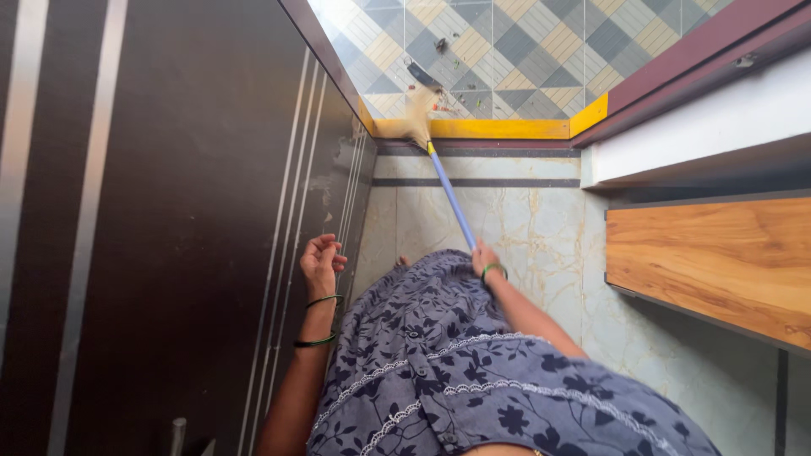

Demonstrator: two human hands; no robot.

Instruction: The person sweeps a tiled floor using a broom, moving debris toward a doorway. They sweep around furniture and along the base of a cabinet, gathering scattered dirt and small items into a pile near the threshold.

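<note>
- We hold the broom (450, 196) in our right hand (484, 256), fingers clamped around the lower end of its blue handle, just above the patterned dress (456, 371).
- The handle runs up and away from us across the marble floor (532, 228) to the straw-coloured bristle head (417, 114), which sits at the yellow threshold strip (507, 128) at the far edge of that floor.
- The bristles reach over the strip onto the chequered tiles (524, 51), where small bits of debris (440, 44) lie scattered, some near the bristle tip, some well apart from it.
- Our left hand (322, 260) is curled loosely together and empty, raised just beside the dark door (186, 219) on the left; we cannot tell whether it touches the panel.
- A wooden panel (718, 262) stands at the right edge of the floor, well apart from the broom.
- We judge the sweeping stroke to be in hand at the doorway, with the dirt driven outward past the strip.
- The next move, as we judge it, calls for a firm grip, bristles kept flat to the tiles, and a short push toward the debris.
</note>
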